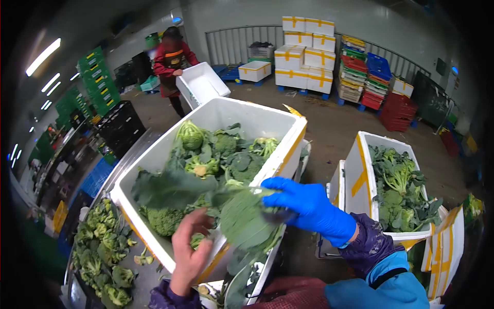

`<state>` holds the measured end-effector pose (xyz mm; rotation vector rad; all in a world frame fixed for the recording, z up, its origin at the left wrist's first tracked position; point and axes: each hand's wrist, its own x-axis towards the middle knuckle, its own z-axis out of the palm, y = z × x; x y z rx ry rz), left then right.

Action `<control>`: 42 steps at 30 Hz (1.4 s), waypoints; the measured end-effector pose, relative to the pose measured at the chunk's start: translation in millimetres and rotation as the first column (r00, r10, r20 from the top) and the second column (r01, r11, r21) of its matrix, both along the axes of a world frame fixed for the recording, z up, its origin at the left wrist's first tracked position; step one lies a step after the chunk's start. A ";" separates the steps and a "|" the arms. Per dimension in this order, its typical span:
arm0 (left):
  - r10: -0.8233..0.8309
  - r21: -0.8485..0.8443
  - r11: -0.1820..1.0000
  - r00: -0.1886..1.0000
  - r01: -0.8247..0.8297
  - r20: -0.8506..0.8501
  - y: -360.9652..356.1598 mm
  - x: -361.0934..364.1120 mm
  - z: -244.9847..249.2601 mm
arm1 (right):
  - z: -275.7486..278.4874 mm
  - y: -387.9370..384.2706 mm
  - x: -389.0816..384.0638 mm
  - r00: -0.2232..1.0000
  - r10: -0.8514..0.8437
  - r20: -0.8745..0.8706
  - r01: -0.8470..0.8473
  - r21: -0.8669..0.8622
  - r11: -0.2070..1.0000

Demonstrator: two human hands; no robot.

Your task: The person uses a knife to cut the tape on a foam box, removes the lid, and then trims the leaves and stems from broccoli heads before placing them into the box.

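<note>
We grip the leaves [247, 219] in our gloved right hand [309, 208]; their length runs left over the white box [252, 116], beyond our bare left hand [191, 247], fingers spread and empty.

A long, bright white light [43, 56] glows above the brown floor [329, 144]. A grey metal railing [221, 46] stands by the plain grey wall [242, 13].

Grey metal table [147, 276], a heap of broccoli pieces [101, 248] (a stray floret [144, 258] alongside) directly on it.
</note>
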<state>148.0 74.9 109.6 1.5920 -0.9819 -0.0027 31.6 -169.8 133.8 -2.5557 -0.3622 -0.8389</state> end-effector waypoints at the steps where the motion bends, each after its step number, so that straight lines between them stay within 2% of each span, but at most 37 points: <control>1: -0.038 -0.046 0.999 0.979 0.029 -0.200 5.0 -14.6 -1.1 | -3.7 5.6 4.7 0.998 0.042 0.048 -0.035 -0.139 0.990; 2: -0.019 0.070 0.997 0.992 0.028 -0.124 12.7 -21.5 -1.7 | 4.1 19.7 4.7 0.996 0.060 0.068 -0.049 -0.159 0.986; 4: 0.014 0.012 1.000 0.934 -0.011 -0.356 23.7 -44.8 5.9 | 10.7 37.2 6.7 0.993 0.091 0.079 -0.068 -0.253 0.965; 7: 0.046 0.010 0.999 0.907 -0.046 -0.419 50.3 -67.1 4.8 | 0.8 64.3 13.4 0.967 0.223 0.119 -0.195 -0.208 0.958; 8: -0.005 -0.084 0.995 0.850 -0.046 -0.526 64.5 -71.7 -3.9 | -2.5 75.9 14.6 0.961 0.249 0.116 -0.223 -0.205 0.953; 10: 0.040 -0.162 0.972 0.796 -0.172 -0.604 85.9 -83.7 -4.4 | -7.3 99.8 14.4 0.939 0.328 0.101 -0.308 -0.169 0.936; 11: 0.069 -0.159 0.965 0.787 -0.208 -0.613 97.7 -88.4 -4.6 | -2.8 111.5 10.8 0.927 0.374 -0.004 -0.373 -0.097 0.923; 12: 0.101 -0.156 0.960 0.804 -0.234 -0.586 111.8 -93.4 -4.4 | -2.5 122.1 10.8 0.911 0.412 -0.017 -0.412 -0.088 0.907; 14: 0.197 -0.133 0.935 0.791 -0.330 -0.580 134.4 -110.5 -3.1 | -6.5 146.9 12.6 0.854 0.516 -0.065 -0.476 0.302 0.826; 15: 0.270 -0.121 0.902 0.761 -0.414 -0.590 142.9 -115.4 -0.3 | -13.7 155.5 18.1 0.845 0.533 0.044 -0.515 0.338 0.788; 16: 0.344 -0.105 0.862 0.724 -0.496 -0.598 152.5 -120.1 1.6 | -18.5 164.8 17.8 0.810 0.586 -0.007 -0.492 0.537 0.685; 17: 0.404 -0.073 0.843 0.717 -0.533 -0.568 160.8 -123.5 -2.7 | -12.6 173.6 12.4 0.763 0.603 -0.232 -0.332 0.661 0.674; 18: 0.485 -0.018 0.818 0.707 -0.575 -0.516 165.3 -127.6 -4.5 | -6.3 183.2 6.9 0.655 0.611 -0.445 -0.146 0.719 0.680; 19: 0.495 0.001 0.818 0.703 -0.576 -0.511 168.7 -131.1 -8.9 | -16.3 195.9 8.8 0.649 0.644 -0.405 -0.213 0.716 0.665; 20: 0.498 0.015 0.822 0.704 -0.570 -0.506 172.4 -134.8 -15.8 | -23.0 206.2 9.6 0.534 0.675 -0.509 -0.158 0.724 0.671; 22: 0.490 0.065 0.842 0.708 -0.536 -0.508 183.9 -141.0 -34.8 | -51.0 226.6 11.0 0.403 0.765 -0.503 -0.007 0.834 0.551; 23: 0.331 -0.062 0.874 0.683 -0.482 -0.652 185.0 -144.4 -34.2 | -57.8 230.7 15.1 0.381 0.774 -0.506 -0.016 0.833 0.553; 24: 0.312 -0.078 0.883 0.702 -0.463 -0.640 189.6 -146.0 -34.5 | -60.7 232.8 20.9 0.221 0.820 -0.529 0.117 0.849 0.516; 25: 0.295 -0.075 0.878 0.657 -0.473 -0.694 193.7 -149.0 -36.4 | -64.0 235.2 24.2 0.061 0.852 -0.520 0.255 0.834 0.490; 26: 0.272 -0.072 0.875 0.610 -0.479 -0.745 197.3 -151.2 -39.0 | -69.0 238.6 23.9 0.049 0.851 -0.523 0.252 0.831 0.496; 28: 0.279 -0.095 0.860 0.619 -0.501 -0.734 202.9 -153.6 -45.9 | -77.7 243.0 21.4 0.046 0.865 -0.499 0.286 0.837 0.467; 30: 0.283 -0.115 0.850 0.630 -0.515 -0.723 207.5 -154.2 -51.5 | -80.8 244.8 21.2 0.008 0.856 -0.517 0.273 0.824 0.496; 33: 0.190 -0.186 0.799 0.534 -0.572 -0.824 213.7 -152.4 -55.1 | -83.2 248.1 18.9 0.010 0.877 -0.480 0.250 0.850 0.463; 42: 0.148 -0.218 0.801 0.538 -0.557 -0.830 217.8 -146.3 -66.5 | -89.3 247.5 16.3 0.034 0.880 -0.474 0.224 0.861 0.456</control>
